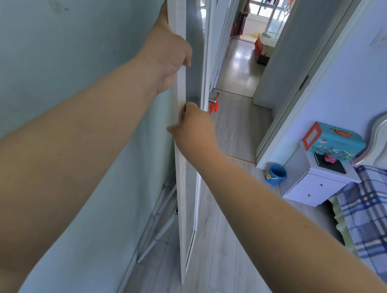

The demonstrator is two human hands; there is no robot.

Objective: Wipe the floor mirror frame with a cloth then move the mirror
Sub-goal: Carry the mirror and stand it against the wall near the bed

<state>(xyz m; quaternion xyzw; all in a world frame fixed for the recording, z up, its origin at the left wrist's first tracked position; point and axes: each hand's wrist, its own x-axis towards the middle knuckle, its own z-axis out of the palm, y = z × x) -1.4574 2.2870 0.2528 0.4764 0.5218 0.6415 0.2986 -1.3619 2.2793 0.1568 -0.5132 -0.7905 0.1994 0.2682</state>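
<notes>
Against the left wall, floor mirror stands near-upright, seen edge-on, long axis vertical, foot on the wood floor, rear stand splayed toward the wall. Left hand closed around the white frame high on the near edge, fingers wrapped to the glass side. Right hand lower on the same edge, fingers curled onto the frame; blurred, so how tight is unclear. No cloth visible in either hand. Judgement: wiping looks done, this is the move step. Both grips sit above mid-height on one long edge, mirror straight ahead of both arms, left hand higher and farther out. Open floor lies right, toward the blue bucket.
</notes>
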